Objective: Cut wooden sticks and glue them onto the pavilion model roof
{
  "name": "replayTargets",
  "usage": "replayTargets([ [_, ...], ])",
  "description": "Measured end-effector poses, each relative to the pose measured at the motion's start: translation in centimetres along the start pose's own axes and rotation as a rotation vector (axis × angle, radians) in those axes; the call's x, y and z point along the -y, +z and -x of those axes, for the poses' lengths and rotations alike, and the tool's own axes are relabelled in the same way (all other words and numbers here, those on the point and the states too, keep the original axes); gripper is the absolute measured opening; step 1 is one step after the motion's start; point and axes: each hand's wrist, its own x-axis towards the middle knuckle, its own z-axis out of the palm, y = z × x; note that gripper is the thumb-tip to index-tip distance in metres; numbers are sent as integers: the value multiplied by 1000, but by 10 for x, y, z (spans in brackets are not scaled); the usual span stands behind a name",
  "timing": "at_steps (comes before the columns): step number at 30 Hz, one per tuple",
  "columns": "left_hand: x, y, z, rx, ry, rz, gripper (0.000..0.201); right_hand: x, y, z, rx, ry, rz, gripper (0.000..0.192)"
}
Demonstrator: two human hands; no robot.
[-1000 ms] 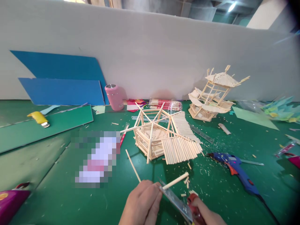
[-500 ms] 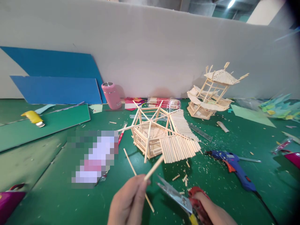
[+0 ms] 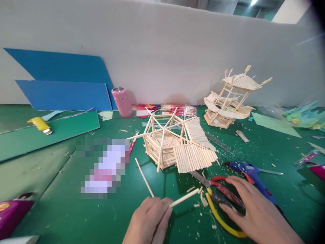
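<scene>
Down go the scissors (image 3: 218,195): half a second ago the right hand (image 3: 256,210) held them up, and now they lie flat on the green table (image 3: 63,210), just in front of the stick house (image 3: 175,147), with that hand spread loosely over the handles, fingers relaxed, not gripping. The left hand (image 3: 149,220) pinches a short wooden stick (image 3: 184,197) at one end, its free tip pointing toward the scissors, kept low and level in front of the house's slatted roof. A longer stick (image 3: 144,177) lies left of the house; the blue glue gun (image 3: 250,173) rests to its right, within reach.
</scene>
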Motion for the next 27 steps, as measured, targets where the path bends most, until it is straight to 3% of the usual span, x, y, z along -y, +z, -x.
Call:
replayTargets([
  [4, -2, 4, -10, 64, 100, -101, 27, 34, -24, -9, -280, -167, -116, 30],
  [7, -6, 8, -14, 73, 134, -189, 26, 71, -30, -18, -213, -346, -241, 32],
  [10, -7, 10, -13, 45, 185, -258, 27, 96, -24, -25, -84, -417, -297, 27],
  [15, -2, 12, -8, 25, 252, -469, 27, 105, -13, -32, 14, -409, -335, 27],
  [19, 0, 13, -8, 50, 243, -494, 27, 106, -7, -34, 62, -383, -354, 32],
  [24, -2, 6, -13, 87, 131, -303, 29, 106, -6, -33, 109, -305, -473, 31],
  [27, -4, 2, -15, 60, -41, -82, 19, 107, -10, -30, 113, -171, -720, 22],
])
